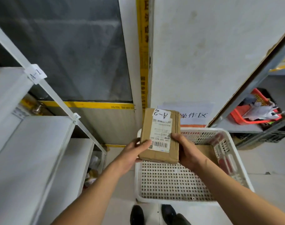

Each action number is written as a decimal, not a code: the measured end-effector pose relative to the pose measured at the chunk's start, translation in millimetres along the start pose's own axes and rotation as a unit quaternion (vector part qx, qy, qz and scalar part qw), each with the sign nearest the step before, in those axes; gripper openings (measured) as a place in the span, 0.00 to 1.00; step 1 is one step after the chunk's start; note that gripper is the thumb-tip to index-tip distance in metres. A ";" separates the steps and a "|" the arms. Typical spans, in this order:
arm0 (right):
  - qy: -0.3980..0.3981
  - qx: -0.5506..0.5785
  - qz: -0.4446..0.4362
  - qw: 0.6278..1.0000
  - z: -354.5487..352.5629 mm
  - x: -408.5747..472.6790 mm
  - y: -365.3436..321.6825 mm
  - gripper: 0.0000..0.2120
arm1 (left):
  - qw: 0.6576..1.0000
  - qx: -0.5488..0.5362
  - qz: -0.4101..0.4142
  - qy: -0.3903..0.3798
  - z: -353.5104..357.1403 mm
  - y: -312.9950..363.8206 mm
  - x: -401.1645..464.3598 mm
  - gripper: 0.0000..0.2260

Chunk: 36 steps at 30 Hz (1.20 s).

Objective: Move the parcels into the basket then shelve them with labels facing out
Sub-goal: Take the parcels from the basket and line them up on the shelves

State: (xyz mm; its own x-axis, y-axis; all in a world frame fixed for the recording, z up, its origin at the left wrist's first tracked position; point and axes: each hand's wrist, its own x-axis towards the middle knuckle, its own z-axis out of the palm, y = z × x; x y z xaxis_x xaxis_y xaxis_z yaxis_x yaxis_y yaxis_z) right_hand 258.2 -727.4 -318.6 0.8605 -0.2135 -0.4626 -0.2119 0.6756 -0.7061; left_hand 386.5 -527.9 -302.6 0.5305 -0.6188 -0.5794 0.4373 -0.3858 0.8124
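I hold a cardboard parcel between both hands above a white perforated basket, my left hand gripping its left edge with the thumb across the front, my right hand clasping its right edge. Its shipping label and a tag reading "A-2" face me. A second brown parcel lies in the basket; white shelves stand to my left

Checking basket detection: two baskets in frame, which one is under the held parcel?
The white perforated basket on the floor, directly below the parcel both hands hold. The red basket sits apart on the right-hand shelf.
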 end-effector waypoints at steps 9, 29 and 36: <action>-0.025 -0.402 -0.139 0.905 5.7 31.0 -55.0 0.57 | 0.985 0.063 0.037 0.158 -20.8 8.6 -34.3 0.31; -0.362 -0.390 0.083 0.842 257.6 -36.3 109.6 0.37 | 0.806 0.014 0.108 0.582 -97.4 -108.8 -327.9 0.41; -0.429 -0.330 0.076 0.837 325.9 -122.1 172.1 0.18 | 0.807 -0.140 0.216 0.531 -86.4 -177.8 -399.3 0.23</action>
State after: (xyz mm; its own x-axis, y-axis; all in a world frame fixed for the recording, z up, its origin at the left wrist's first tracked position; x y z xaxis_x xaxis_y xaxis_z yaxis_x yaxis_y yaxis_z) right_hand 267.6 -355.1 -208.9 0.7560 0.6170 -0.2184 -0.3151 0.0506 -0.9477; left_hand 159.6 -153.1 -221.4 0.9359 0.3387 -0.0967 0.1129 -0.0283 0.9932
